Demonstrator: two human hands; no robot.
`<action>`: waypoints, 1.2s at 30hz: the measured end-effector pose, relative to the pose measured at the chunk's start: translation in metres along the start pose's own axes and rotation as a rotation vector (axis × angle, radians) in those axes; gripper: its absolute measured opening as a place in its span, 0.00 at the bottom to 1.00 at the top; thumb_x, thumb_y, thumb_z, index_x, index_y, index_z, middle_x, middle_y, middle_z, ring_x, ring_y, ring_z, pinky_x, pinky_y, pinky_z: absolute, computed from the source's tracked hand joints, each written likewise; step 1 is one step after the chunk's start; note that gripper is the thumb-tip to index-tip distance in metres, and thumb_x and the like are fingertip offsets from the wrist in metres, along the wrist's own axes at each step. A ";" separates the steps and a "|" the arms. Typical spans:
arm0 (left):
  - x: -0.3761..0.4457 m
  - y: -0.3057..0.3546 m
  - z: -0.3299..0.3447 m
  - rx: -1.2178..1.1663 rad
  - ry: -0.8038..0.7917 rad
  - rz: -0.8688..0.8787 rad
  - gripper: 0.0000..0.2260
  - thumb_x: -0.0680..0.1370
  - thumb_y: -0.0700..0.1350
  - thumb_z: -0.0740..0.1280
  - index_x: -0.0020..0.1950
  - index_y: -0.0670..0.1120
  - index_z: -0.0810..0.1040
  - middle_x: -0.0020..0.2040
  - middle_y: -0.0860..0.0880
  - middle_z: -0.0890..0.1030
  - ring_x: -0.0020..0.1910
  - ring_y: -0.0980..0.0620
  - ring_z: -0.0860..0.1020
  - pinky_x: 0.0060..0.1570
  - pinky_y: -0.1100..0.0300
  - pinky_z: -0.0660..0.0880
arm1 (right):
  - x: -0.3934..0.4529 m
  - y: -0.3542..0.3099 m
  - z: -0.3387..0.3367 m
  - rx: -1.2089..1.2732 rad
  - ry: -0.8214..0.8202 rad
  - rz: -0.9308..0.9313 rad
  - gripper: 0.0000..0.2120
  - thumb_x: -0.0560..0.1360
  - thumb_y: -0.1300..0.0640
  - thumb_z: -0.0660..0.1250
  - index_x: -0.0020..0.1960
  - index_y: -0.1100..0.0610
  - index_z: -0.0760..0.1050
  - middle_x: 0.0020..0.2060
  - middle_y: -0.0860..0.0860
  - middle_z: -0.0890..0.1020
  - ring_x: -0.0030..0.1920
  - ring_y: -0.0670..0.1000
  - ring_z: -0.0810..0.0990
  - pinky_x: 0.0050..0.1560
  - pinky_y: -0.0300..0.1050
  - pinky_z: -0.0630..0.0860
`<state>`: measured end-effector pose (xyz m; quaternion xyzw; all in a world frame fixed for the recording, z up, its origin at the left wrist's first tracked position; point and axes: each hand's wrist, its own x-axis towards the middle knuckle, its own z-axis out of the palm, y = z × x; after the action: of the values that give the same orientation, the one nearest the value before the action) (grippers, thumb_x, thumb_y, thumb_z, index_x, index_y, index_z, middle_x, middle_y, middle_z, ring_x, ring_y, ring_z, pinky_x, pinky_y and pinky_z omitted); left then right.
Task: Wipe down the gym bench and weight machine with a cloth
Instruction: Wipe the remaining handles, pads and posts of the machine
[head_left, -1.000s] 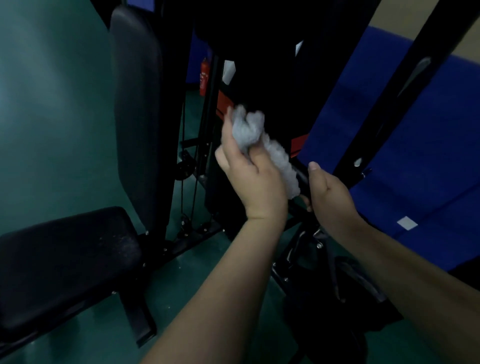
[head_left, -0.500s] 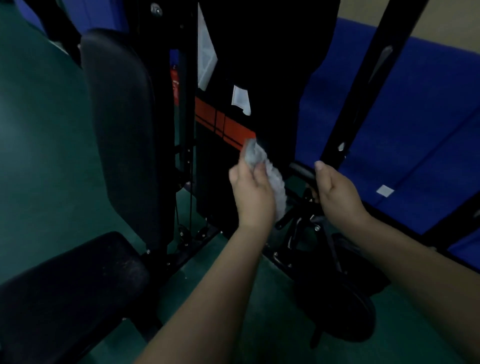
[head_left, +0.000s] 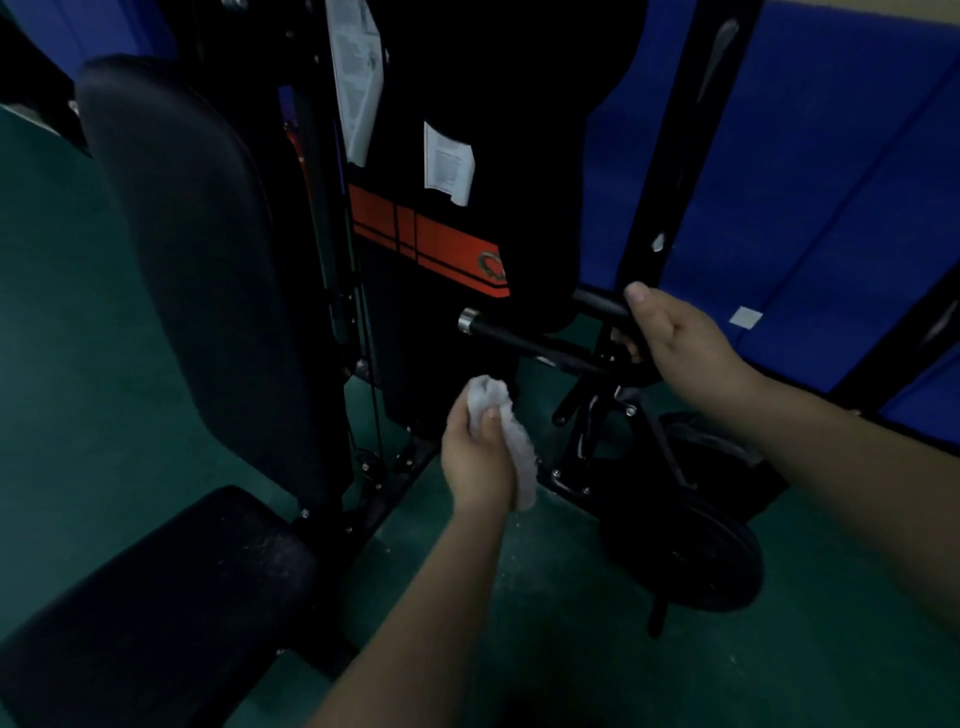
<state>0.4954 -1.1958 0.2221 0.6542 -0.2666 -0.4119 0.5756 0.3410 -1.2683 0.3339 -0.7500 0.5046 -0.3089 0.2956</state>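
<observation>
Left hand (head_left: 480, 457) bunched round crumpled white cloth (head_left: 506, 441), right hand (head_left: 685, 340) gripping black machine handle bar (head_left: 597, 306) — risk of handle swinging, pinching fingers.

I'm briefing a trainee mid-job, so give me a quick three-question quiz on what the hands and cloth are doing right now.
1. True or false: the left hand holds the white cloth bunched in its grip.
2. What does the right hand hold? A) the backrest pad B) a black handle bar on the weight machine C) a weight plate
3. Fill in: the cloth sits below the ___ stripe on the machine's black panel.

Key: 1 true. 2 B; the thumb lies over the bar. 3 orange.
</observation>
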 end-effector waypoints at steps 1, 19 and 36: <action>0.001 -0.003 0.008 -0.040 -0.021 -0.040 0.16 0.82 0.46 0.60 0.70 0.51 0.71 0.61 0.48 0.79 0.55 0.53 0.77 0.55 0.59 0.73 | 0.000 0.000 0.000 0.009 0.005 -0.002 0.29 0.78 0.39 0.48 0.53 0.62 0.76 0.51 0.60 0.80 0.53 0.56 0.78 0.53 0.46 0.72; 0.035 0.021 0.072 -0.458 0.071 -0.179 0.18 0.82 0.49 0.61 0.70 0.46 0.71 0.61 0.43 0.79 0.58 0.45 0.78 0.62 0.53 0.73 | 0.007 0.009 0.000 -0.005 -0.018 -0.070 0.24 0.82 0.43 0.47 0.36 0.55 0.69 0.29 0.47 0.73 0.29 0.40 0.70 0.36 0.31 0.68; 0.053 -0.003 0.072 0.520 -0.112 0.832 0.13 0.79 0.43 0.61 0.61 0.47 0.79 0.63 0.44 0.76 0.55 0.43 0.74 0.55 0.59 0.67 | 0.008 0.013 0.001 0.019 0.016 -0.065 0.23 0.82 0.44 0.49 0.37 0.56 0.69 0.32 0.48 0.73 0.29 0.38 0.70 0.35 0.27 0.67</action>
<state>0.4616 -1.2771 0.2072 0.5912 -0.6298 -0.1014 0.4936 0.3368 -1.2795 0.3249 -0.7607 0.4794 -0.3290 0.2887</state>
